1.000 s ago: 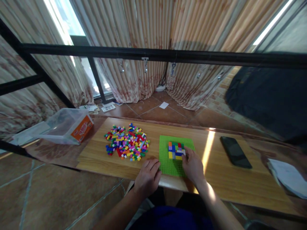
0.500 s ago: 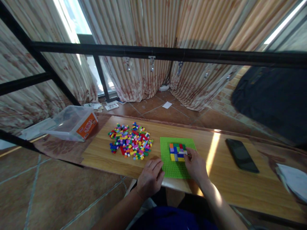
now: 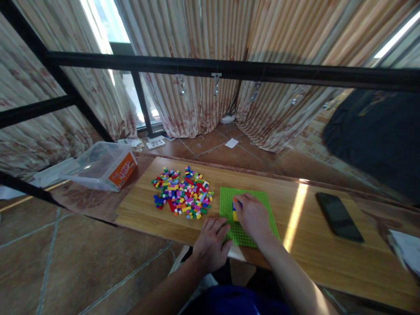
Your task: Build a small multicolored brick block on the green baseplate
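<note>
A green baseplate (image 3: 243, 238) lies on the wooden board in front of me. On it sits a flat build of coloured toy bricks (image 3: 235, 214); only its left edge shows, with orange, blue and yellow bricks. My right hand (image 3: 254, 218) covers the rest of the build, fingers bent together and fingertips down at its upper left. Whatever may be between those fingertips is hidden. At the baseplate's front left edge rests my left hand (image 3: 211, 245), thumb apart from the fingers, fingertips touching the edge. Left of the baseplate spreads a pile of loose toy bricks (image 3: 185, 192).
The wooden board (image 3: 292, 258) carries a black phone (image 3: 338, 216) on its right. A clear plastic bin (image 3: 101, 168) with an orange label stands at the left. Papers (image 3: 407, 247) lie at the far right. A black metal bar (image 3: 197, 68) crosses in front of the curtains.
My right hand has moved left from the build's right edge and now covers most of it. My left hand has shifted slightly right along the baseplate's edge. The view has swung slightly.
</note>
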Available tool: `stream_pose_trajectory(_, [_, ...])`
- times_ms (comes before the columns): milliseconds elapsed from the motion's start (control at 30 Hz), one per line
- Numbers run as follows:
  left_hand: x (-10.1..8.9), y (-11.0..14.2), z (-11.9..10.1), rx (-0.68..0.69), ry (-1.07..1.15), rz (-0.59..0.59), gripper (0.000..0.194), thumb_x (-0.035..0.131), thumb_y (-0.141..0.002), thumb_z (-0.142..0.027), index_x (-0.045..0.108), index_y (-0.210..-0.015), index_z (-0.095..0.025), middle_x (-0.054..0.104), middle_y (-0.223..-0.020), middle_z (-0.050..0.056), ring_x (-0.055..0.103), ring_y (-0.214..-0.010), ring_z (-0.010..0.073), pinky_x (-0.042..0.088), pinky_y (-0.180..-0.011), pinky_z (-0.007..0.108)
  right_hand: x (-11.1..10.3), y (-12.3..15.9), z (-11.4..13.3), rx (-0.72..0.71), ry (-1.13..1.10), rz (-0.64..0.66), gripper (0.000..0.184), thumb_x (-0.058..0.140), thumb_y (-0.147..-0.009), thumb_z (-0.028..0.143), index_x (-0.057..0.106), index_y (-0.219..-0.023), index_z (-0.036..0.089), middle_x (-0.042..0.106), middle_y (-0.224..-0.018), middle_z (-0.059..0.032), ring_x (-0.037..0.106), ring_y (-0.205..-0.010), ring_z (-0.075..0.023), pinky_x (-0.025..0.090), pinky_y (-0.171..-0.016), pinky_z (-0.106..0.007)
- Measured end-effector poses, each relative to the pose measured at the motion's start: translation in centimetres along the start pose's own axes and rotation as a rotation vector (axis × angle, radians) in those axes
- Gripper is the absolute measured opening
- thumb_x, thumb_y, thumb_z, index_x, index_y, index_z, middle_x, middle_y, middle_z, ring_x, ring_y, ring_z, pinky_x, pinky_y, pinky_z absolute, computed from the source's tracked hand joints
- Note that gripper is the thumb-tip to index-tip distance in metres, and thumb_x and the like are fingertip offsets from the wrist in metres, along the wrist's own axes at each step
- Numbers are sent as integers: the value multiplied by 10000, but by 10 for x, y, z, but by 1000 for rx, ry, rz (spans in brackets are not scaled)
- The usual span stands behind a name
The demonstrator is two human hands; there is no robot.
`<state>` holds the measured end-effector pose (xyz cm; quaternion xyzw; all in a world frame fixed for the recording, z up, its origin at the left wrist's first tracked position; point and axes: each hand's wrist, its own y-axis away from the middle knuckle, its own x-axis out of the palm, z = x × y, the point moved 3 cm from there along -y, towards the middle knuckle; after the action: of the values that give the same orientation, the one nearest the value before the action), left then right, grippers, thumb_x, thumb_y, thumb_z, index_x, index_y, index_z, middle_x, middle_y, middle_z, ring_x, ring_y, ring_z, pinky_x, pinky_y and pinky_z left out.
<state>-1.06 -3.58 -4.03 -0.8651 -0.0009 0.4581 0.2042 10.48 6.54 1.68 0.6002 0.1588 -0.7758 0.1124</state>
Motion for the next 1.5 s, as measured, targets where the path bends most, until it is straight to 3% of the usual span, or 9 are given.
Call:
stream_pose_trajectory(167, [1,-2,1,-11,3,12,330,593,-830,-213,601,-1155,-158,593,-1247,111,503,-1166,284,449,-1018,502,33,-42,22,-188,-220,83,295,463,-933,162,681,-1127,207,655,-1108,-64,592,-1020,-158,409,-926,-241])
stream_pose_trajectory(367, [3,-2,3,-19,27,2,337,592,-830,-227,599,-1160,-162,600,-1238,105,513,-1161,287,446,-1018,499,55,-67,35,-317,-193,149,272,522,-888,160,701,-1087,206,648,-1093,-72,565,-1040,-181,382,-968,-272])
stream_pose_trajectory(800, [3,-2,2,-23,17,-10,326,594,-816,-242,614,-1132,-165,609,-1230,112,526,-1145,297,465,-992,510,54,-72,36,-195,-254,148,199,549,-871,192,705,-995,198,687,-994,-48,604,-937,-165,410,-833,-235])
stream_pose_trajectory(1000, [3,-2,2,-17,11,-22,327,602,-808,-231,609,-1128,-163,617,-1213,114,528,-1146,288,468,-998,506,56,-83,45,-181,-243,142,252,480,-938,207,721,-1011,227,695,-1042,-48,615,-952,-149,401,-847,-217])
stream_pose_trajectory(1233, [5,-2,2,-14,-3,0,326,567,-828,-241,591,-1145,-169,593,-1254,120,531,-1148,306,475,-980,538,52,-92,60,-158,-207,221,254,517,-891,201,730,-1017,255,712,-1059,-34,630,-981,-159,420,-860,-237])
stream_pose_trajectory(1500, [4,-3,2,-17,-15,18,333,576,-827,-239,584,-1150,-160,599,-1235,119,533,-1141,305,479,-983,530,60,-92,55,-169,-212,238,264,508,-904,176,737,-1010,250,736,-1028,-43,650,-990,-172,440,-851,-241])
